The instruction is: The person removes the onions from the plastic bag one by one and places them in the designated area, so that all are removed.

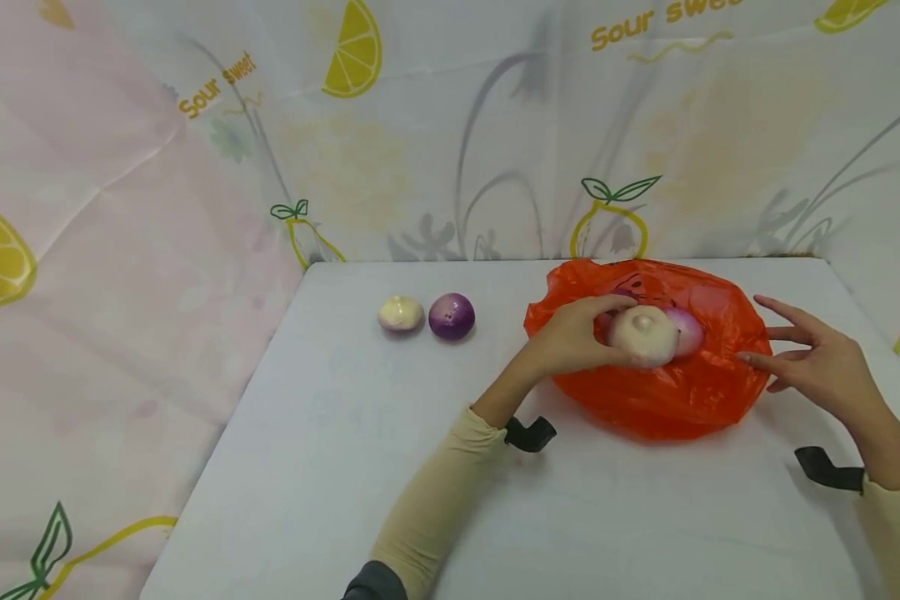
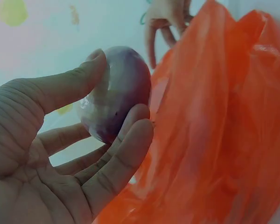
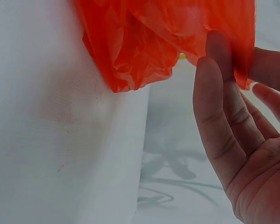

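Over a red plastic bag (image 1: 645,408), my left hand (image 1: 573,337) holds an onion (image 1: 643,336) between thumb and fingers. From above the onion looks pale with a root knob; in the left wrist view its purple side (image 2: 126,93) shows. More purple onion (image 1: 686,331) is visible in the bag's mouth, partly hidden by the held one. At the bag's right side, my right hand (image 1: 832,367) pinches the bag's edge (image 3: 245,56) between thumb and fingers, with other fingers spread.
A pale onion (image 1: 401,314) and a purple onion (image 1: 452,317) lie side by side on the white table (image 1: 330,467), left of the bag. A lemon-print cloth (image 1: 435,150) hangs behind the table's back edge.
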The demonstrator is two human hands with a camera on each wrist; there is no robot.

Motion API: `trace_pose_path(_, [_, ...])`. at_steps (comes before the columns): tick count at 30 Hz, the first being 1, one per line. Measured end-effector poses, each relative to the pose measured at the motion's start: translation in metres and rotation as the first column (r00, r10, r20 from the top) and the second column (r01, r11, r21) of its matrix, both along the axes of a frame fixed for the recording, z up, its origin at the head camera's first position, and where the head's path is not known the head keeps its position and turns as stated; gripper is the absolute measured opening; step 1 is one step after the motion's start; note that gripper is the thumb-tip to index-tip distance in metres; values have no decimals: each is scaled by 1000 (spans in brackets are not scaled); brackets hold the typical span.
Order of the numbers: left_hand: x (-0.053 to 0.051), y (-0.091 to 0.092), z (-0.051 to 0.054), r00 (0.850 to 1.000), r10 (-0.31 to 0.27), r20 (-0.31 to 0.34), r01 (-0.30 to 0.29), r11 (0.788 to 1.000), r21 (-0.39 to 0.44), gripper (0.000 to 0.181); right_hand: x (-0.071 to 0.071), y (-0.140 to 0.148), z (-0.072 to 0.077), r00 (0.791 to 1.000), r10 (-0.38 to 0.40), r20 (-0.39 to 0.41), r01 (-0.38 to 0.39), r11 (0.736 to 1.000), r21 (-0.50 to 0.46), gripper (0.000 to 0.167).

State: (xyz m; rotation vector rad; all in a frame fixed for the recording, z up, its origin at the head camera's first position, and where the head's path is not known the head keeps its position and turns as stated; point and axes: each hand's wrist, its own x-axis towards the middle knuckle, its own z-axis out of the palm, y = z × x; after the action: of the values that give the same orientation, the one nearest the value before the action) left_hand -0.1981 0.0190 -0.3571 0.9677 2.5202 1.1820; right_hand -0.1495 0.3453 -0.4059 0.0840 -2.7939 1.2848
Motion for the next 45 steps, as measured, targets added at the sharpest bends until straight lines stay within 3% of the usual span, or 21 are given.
trace_pose_path(8, [-2,-42,14,1000,12,-6,-12,999,53,69,0,0,0,1000,-2,1,2,1000,-5,79])
trace_pose_path(15, [-3,-78,23,988,17,154,-37,991,127,67,-2,-1,-1,1000,5,18,-5,1000,1,81])
trace_pose_path(20, [-7,-105,18,978,55,203,-84,986,141,67,-1,-1,0,1000,1,23,-1,1000,-8,81])
trace_pose_path(26, [-16,-140,7,969,174,173,-197,973,121,65,-2,-1,0,1000,-1,26,0,1000,5,81])
trace_pose_path(41, [-33,-248,-11,900,339,276,-396,898,190,64,1,1,0,1000,-7,9,7,1000,-8,81])
trace_pose_path(45, [-36,-275,-16,867,409,285,-469,864,185,66,2,1,0,1000,-13,12,13,1000,-9,81])
